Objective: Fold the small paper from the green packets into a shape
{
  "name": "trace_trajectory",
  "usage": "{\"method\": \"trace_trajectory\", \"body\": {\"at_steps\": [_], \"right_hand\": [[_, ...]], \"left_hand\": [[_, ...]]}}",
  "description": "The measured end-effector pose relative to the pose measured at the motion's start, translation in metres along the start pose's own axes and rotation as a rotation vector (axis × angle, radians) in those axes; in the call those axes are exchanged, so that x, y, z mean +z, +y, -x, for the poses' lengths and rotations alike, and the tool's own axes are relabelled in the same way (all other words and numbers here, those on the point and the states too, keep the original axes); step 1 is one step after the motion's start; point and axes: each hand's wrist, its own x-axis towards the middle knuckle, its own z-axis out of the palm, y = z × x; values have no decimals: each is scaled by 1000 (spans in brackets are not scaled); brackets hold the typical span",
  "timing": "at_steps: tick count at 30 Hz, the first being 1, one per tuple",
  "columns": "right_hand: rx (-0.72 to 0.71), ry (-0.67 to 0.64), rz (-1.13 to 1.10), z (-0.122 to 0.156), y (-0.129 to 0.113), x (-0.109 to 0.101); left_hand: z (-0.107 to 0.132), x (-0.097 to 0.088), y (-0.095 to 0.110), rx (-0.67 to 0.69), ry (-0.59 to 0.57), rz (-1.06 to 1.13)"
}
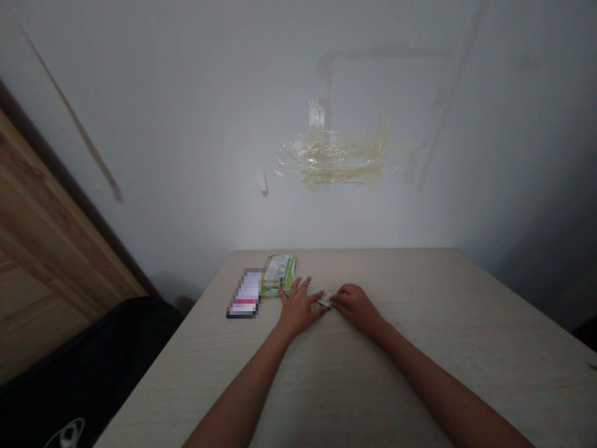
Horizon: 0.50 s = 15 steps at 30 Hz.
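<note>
A small pale, flattish piece (325, 300) lies low over the table between my two hands, too small to name for certain. My left hand (297, 311) has its thumb and index finger on the left end of this piece, while its other fingers spread out toward the green packets. My right hand (358, 307) is closed, with its fingertips pinching the right end. Just beyond my left fingers is a stack of green-and-white packets (280, 269), its near edge partly hidden by them. A phone (247, 294) with a blurred, bright screen rests left of the stack.
Under my forearms stretches a light wood-grain table (443, 336), its far edge against a grey wall (186, 124). Old clear tape (336, 155) sticks to the wall. At the left stand a wooden panel (51, 261) and a dark bag-like object (107, 354).
</note>
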Motion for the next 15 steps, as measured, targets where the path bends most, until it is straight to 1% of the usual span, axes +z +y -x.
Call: {"method": "trace_trajectory", "body": {"at_steps": [10,15], "right_hand": [[16,18,23,-1,-2,2],[19,15,38,-2,-4,1]], "left_hand": [[-2,-5,0,32,87,83],[-2,-4,1,40,106,103]]}}
